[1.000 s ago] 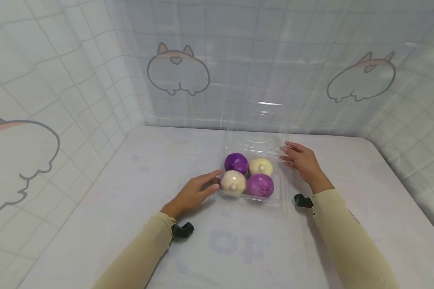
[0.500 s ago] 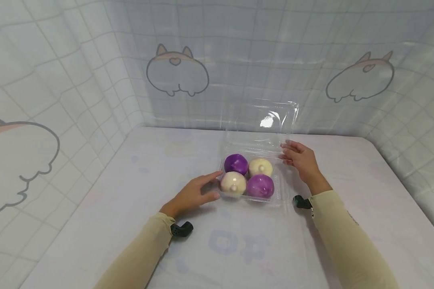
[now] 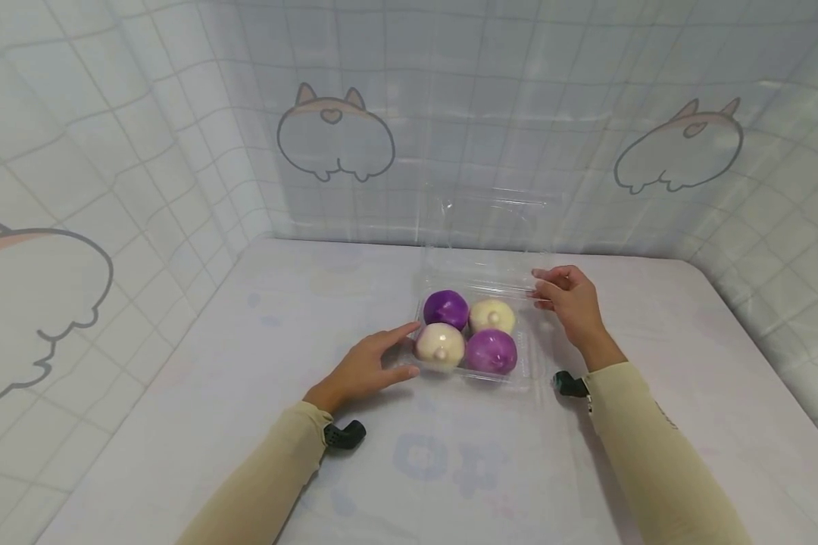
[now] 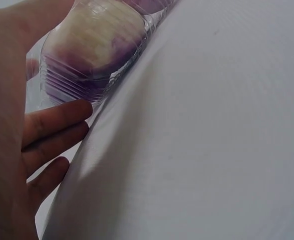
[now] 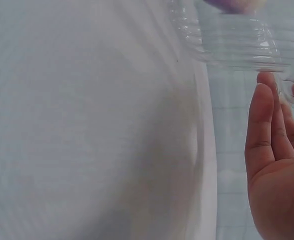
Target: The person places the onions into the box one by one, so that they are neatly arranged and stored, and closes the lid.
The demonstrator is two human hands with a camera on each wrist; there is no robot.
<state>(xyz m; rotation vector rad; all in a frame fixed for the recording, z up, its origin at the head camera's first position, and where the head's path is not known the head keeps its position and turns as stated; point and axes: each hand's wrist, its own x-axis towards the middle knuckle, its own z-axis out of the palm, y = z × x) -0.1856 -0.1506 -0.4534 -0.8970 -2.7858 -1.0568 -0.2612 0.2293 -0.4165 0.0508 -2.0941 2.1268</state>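
A clear plastic clamshell tray [image 3: 526, 363] stands on the table and holds two purple buns [image 3: 446, 309] [image 3: 491, 351] and two cream buns [image 3: 492, 316] [image 3: 440, 344]. Its clear lid [image 3: 491, 227] stands open and upright at the back. My left hand [image 3: 402, 350] lies at the tray's left side, its straight fingers [image 4: 56, 120] touching the ribbed wall by a cream bun [image 4: 99, 35]. My right hand [image 3: 541, 286] is at the back right corner, with its curled fingers [image 5: 267, 125] pinching the lid's lower edge beside the tray [image 5: 237, 45].
The table [image 3: 245, 363] has a pale printed cloth and is bare around the tray. Tiled curtain walls with cartoon prints [image 3: 334, 132] close in the left, back and right sides. Black wrist camera mounts [image 3: 344, 434] [image 3: 571, 383] sit by both sleeves.
The lid has wobbled: the glare it showed half a second ago is gone. My right hand's fingers have curled tighter at the back right corner. My left hand has barely moved.
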